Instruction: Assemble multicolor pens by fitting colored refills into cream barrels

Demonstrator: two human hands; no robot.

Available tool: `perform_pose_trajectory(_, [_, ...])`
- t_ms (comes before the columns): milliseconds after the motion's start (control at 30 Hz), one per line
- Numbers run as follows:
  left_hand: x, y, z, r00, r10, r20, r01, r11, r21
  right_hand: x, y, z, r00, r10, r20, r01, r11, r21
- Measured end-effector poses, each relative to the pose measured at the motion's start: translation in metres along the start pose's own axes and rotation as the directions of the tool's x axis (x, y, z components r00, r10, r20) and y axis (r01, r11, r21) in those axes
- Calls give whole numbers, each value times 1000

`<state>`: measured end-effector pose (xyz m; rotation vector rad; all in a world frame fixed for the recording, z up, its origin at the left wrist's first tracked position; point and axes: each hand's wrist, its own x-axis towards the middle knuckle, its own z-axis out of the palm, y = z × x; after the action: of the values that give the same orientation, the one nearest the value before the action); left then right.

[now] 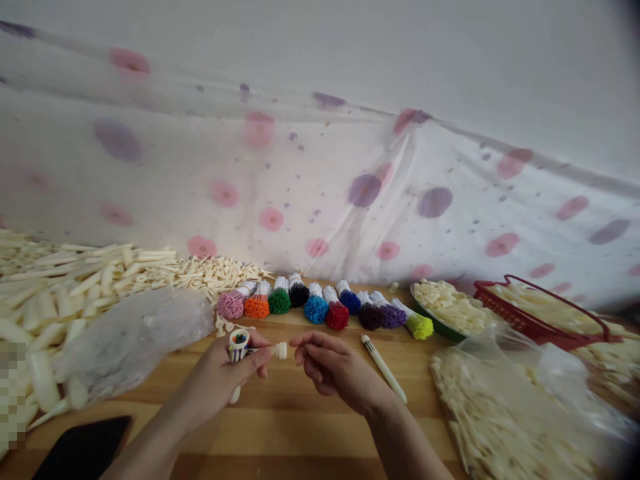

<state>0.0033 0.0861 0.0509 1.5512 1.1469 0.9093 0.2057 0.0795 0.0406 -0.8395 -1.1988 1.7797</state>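
My left hand [225, 377] is closed round a white pen barrel [239, 347], its open end up with coloured refills showing inside. A small white cap piece [281, 350] sits at my left fingertips. My right hand [327, 363] hovers just right of it, fingers curled in a pinch; what it holds, if anything, I cannot make out. A finished white pen [384, 368] lies on the wooden table [280, 427] to the right of that hand. Beyond my hands stands a row of refill bundles [325, 308] with coloured tips.
Heaps of cream plastic pen parts [75, 280] fill the left. A clear plastic bag [130, 337] lies near my left hand, a dark phone [83, 448] at the front left. On the right are a green bowl [440, 323], a red basket [545, 327], and bagged parts [500, 413].
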Motion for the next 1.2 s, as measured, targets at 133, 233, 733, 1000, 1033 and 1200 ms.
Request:
perform_pose_trajectory(133, [-1, -1, 1, 1000, -12, 23, 14, 999, -45, -2, -4, 1, 995, -95, -14, 94, 994, -62])
perform_pose_trajectory(233, [-5, -1, 2, 997, -69, 31, 73, 982, -175, -10, -8, 10, 959, -264, -102, 225, 931, -288])
perform_pose_trajectory(733, [-13, 4, 10, 979, -27, 203, 121, 875, -468, -34, -10, 36, 711, -693, 121, 451, 317, -834])
perform_pose_trajectory(1000, [-12, 2, 8, 989, -36, 144, 95, 900, -426, -33, -19, 38, 671, -711, 208, 479, 201, -855])
perform_pose_trajectory(1033, [-12, 2, 8, 990, -46, 136, 101, 896, -433, -33, -20, 38, 690, -700, 186, 469, 236, -851])
perform_pose_trajectory(1200, [-13, 6, 11, 987, -98, 124, 148, 854, -499, -33, -19, 34, 762, -647, 37, 389, 411, -824])
